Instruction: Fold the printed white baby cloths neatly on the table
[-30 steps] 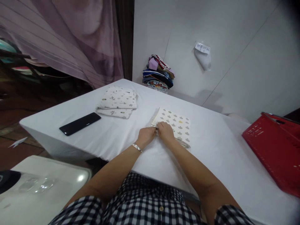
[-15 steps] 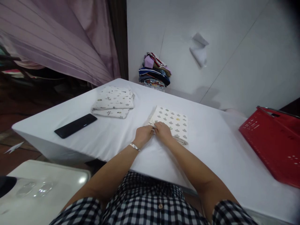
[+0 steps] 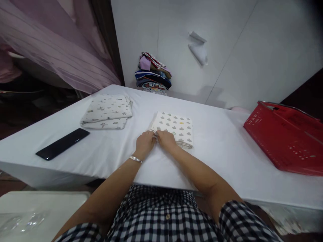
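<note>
A folded white cloth (image 3: 176,125) printed with grey cloud-like shapes lies on the white-covered table (image 3: 217,151) in front of me. Both hands meet at its near left corner. My left hand (image 3: 145,143), with a silver bracelet at the wrist, is closed on the cloth's edge. Beside it, my right hand (image 3: 166,140) pinches the same corner, its fingers pressed together and partly covering the cloth. Further left lies a second folded white cloth (image 3: 107,111) with a small plant print, apart from both hands.
A black phone (image 3: 63,144) lies at the table's left. The red plastic basket (image 3: 285,137) stands on the right. Behind the table rises a stack of folded clothes (image 3: 153,74) against the wall. A white stool-like surface (image 3: 63,205) is at lower left, and a pink curtain (image 3: 63,50) hangs beyond.
The whole view has shifted, so the table and its things appear further left and the basket shows more fully. Both hands stay at the same corner of the cloth.
</note>
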The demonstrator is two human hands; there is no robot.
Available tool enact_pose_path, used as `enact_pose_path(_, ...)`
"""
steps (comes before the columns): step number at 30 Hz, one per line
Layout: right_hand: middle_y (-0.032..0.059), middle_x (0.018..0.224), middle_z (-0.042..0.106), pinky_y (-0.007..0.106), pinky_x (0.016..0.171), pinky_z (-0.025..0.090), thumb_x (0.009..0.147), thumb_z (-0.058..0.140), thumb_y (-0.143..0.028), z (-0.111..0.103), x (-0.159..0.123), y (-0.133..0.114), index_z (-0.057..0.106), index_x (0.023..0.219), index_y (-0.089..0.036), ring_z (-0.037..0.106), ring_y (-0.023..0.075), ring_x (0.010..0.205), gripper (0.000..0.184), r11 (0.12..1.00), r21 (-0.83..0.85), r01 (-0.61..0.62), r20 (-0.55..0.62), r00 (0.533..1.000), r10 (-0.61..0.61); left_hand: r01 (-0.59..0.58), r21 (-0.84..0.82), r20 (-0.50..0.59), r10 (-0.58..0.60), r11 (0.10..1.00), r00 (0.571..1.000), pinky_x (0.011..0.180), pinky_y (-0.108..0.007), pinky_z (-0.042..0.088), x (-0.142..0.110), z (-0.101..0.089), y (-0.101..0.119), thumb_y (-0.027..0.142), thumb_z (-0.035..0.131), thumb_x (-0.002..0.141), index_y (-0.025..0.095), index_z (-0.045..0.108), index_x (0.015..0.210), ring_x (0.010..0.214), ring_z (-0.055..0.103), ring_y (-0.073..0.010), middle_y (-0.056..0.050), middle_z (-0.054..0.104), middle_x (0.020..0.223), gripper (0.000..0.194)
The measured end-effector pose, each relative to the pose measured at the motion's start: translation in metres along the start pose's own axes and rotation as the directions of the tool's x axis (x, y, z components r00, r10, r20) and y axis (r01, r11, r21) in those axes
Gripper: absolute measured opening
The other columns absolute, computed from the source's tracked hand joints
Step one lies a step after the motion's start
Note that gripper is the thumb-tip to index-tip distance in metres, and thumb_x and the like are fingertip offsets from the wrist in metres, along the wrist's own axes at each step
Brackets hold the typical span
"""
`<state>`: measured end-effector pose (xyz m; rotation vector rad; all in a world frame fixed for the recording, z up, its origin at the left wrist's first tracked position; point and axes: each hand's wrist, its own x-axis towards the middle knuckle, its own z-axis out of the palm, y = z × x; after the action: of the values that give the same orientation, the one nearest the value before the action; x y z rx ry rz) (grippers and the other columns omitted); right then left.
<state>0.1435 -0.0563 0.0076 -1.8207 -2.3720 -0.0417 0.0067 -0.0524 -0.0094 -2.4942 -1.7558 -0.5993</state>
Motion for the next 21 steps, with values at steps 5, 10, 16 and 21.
enact_pose_path(5, 0.0053, 0.101, 0.067, 0.029, 0.074, 0.043, 0.095, 0.036, -0.026, -0.004, -0.002, 0.0, 0.055, 0.11, -0.022, 0.059, 0.0205, 0.093, 0.024, 1.0, 0.007, 0.01, 0.001, 1.0, -0.01, -0.06, 0.042, -0.154, 0.066, 0.997, 0.986, 0.078, -0.036, 0.045, 0.001, 0.004, 0.002, 0.016, 0.047, 0.083, 0.016, 0.056, 0.111, 0.099, 0.056, -0.0258, -0.013, 0.059, 0.114, 0.03)
enact_pose_path(10, 0.0058, 0.105, 0.067, 0.03, 0.077, 0.044, 0.097, 0.033, -0.031, -0.007, -0.003, -0.001, 0.054, 0.113, -0.022, 0.06, 0.0208, 0.095, 0.028, 1.0, 0.025, 0.002, 0.017, 1.0, -0.002, -0.13, 0.064, -0.226, 0.141, 0.989, 0.964, 0.089, -0.044, 0.04, 0.0, 0.006, 0.001, 0.017, 0.044, 0.087, 0.02, 0.06, 0.11, 0.114, 0.051, -0.0294, -0.012, 0.055, 0.129, 0.029)
enact_pose_path(16, 0.0082, 0.109, 0.066, 0.03, 0.079, 0.044, 0.097, 0.033, -0.03, -0.006, -0.003, 0.0, 0.048, 0.123, -0.021, 0.059, 0.0209, 0.098, 0.031, 0.999, 0.04, -0.029, 0.029, 0.999, 0.028, -0.191, -0.018, -0.308, 0.176, 0.981, 0.935, 0.11, -0.052, 0.019, -0.001, 0.01, 0.0, 0.014, 0.042, 0.087, 0.024, 0.054, 0.124, 0.136, 0.033, -0.0273, -0.009, 0.048, 0.14, 0.041)
enact_pose_path(21, 0.0077, 0.107, 0.066, 0.03, 0.08, 0.044, 0.097, 0.034, -0.028, -0.006, -0.004, -0.001, 0.05, 0.119, -0.02, 0.059, 0.0202, 0.097, 0.028, 0.999, 0.046, -0.018, 0.03, 0.999, 0.016, -0.212, -0.004, -0.227, 0.205, 0.977, 0.952, 0.112, -0.053, 0.016, 0.0, 0.009, -0.002, 0.015, 0.04, 0.088, 0.023, 0.059, 0.116, 0.131, 0.04, -0.0265, -0.007, 0.061, 0.124, 0.035)
